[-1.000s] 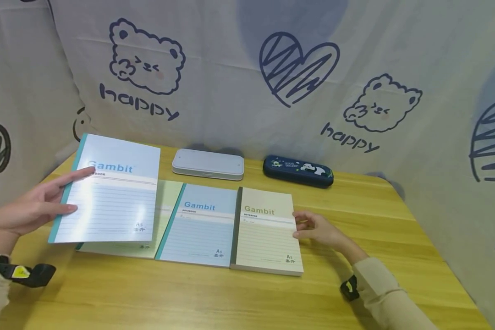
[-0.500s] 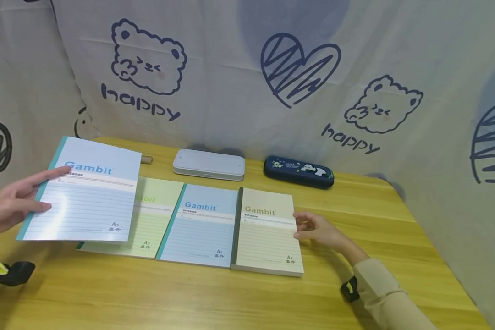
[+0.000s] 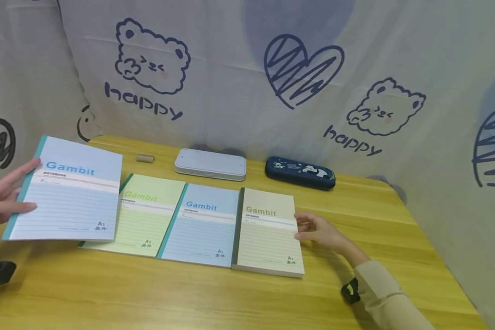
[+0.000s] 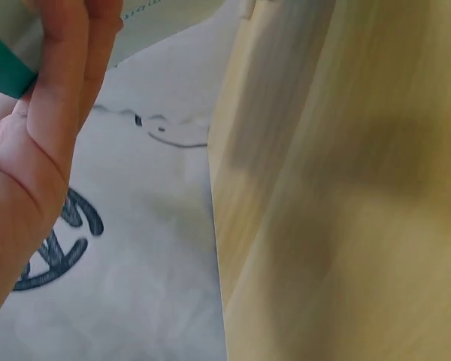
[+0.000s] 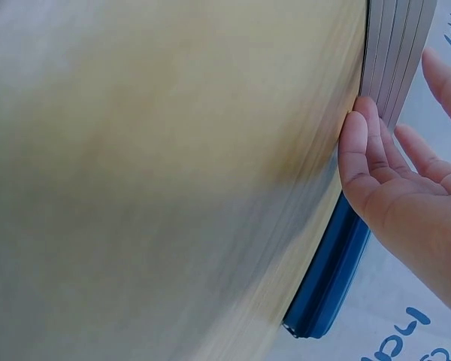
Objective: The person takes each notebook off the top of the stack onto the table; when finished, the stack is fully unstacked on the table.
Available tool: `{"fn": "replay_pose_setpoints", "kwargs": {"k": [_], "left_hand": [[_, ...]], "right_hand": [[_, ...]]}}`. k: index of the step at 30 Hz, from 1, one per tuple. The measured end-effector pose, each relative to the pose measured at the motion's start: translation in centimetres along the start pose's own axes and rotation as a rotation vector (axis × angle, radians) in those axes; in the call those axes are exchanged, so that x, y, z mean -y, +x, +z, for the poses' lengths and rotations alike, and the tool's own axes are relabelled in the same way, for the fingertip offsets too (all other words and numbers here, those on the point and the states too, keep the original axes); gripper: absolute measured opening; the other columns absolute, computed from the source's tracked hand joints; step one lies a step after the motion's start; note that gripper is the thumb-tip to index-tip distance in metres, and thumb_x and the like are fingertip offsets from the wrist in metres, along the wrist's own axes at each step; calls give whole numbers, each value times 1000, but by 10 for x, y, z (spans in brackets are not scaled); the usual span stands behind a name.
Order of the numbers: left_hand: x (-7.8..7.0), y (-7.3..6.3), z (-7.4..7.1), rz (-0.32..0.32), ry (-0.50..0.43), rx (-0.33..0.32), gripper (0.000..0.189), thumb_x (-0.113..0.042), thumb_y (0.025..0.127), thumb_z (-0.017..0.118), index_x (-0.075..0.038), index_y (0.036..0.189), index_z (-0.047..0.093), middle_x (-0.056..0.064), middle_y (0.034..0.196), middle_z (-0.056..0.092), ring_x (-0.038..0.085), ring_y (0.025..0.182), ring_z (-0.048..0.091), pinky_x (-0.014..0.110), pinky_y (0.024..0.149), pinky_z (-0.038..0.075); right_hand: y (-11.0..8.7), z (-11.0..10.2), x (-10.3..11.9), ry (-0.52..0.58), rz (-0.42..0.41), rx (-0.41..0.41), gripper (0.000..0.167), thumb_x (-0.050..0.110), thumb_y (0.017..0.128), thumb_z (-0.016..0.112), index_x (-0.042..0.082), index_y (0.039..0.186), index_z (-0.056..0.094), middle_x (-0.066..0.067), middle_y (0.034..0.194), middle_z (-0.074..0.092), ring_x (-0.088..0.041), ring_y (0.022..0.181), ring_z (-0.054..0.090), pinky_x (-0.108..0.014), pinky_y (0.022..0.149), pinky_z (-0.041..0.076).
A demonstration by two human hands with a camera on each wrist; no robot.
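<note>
In the head view my left hand (image 3: 6, 197) holds a blue Gambit notebook (image 3: 68, 197) by its teal spine, thumb on the cover. The notebook is raised over the table's left side and overlaps a green notebook (image 3: 150, 215). In the left wrist view the fingers (image 4: 60, 83) curve around behind it. A second blue notebook (image 3: 202, 229) lies beside the green one. To its right is a thick beige notebook (image 3: 268, 233) with a dark spine. My right hand (image 3: 323, 233) rests its fingertips on the right edge; the right wrist view shows several layers (image 5: 395, 53) at that edge.
Behind the notebooks lie a white case (image 3: 210, 164), a dark blue panda pencil case (image 3: 300, 173) and a small tan cylinder (image 3: 145, 158). A printed cloth (image 3: 231, 91) hangs along the back of the wooden table (image 3: 181, 298).
My left hand has carried the blue notebook leftward, uncovering more of the green notebook and the tan cylinder. My right hand stays at the beige notebook's edge.
</note>
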State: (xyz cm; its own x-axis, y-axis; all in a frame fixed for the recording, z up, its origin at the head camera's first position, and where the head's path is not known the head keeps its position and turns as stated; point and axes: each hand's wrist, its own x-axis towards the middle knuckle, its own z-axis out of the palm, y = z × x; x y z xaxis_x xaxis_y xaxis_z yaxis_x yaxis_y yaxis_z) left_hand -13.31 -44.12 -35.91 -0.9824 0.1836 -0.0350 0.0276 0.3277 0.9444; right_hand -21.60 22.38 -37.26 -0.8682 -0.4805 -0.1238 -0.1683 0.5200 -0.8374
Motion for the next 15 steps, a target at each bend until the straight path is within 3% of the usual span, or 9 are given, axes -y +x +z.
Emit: {"fn": "replay_pose_setpoints", "kwargs": {"k": [4, 8, 12, 15], "left_hand": [[-1, -4, -5, -33, 25, -43, 93, 4, 89, 47, -48, 133, -17, -22, 102, 38, 12, 81, 62, 47, 62, 49], [-4, -7, -7, -25, 50, -81, 97, 5, 89, 47, -47, 130, -24, -31, 98, 41, 20, 73, 63, 42, 55, 49], [1, -8, -10, -21, 49, -99, 100, 5, 89, 48, -50, 127, -26, -32, 96, 43, 22, 71, 63, 41, 54, 49], [7, -6, -16, -66, 15, -121, 100, 2, 88, 52, -50, 128, -24, -31, 92, 48, 19, 72, 63, 44, 57, 50]], "right_hand": [[-1, 0, 2, -2, -2, -1, 57, 11, 81, 66, -11, 126, 38, -24, 115, 50, -33, 100, 51, -38, 85, 41], [-1, 0, 0, -2, 3, -6, 57, 11, 81, 65, -10, 126, 39, -24, 115, 50, -32, 100, 50, -39, 86, 41], [-1, -1, -2, -9, 8, -12, 57, 12, 81, 65, -10, 127, 38, -24, 115, 50, -32, 100, 50, -40, 87, 40], [-2, -2, -2, -5, 14, -16, 57, 11, 81, 66, -10, 126, 38, -24, 115, 49, -33, 100, 50, -40, 86, 41]]}}
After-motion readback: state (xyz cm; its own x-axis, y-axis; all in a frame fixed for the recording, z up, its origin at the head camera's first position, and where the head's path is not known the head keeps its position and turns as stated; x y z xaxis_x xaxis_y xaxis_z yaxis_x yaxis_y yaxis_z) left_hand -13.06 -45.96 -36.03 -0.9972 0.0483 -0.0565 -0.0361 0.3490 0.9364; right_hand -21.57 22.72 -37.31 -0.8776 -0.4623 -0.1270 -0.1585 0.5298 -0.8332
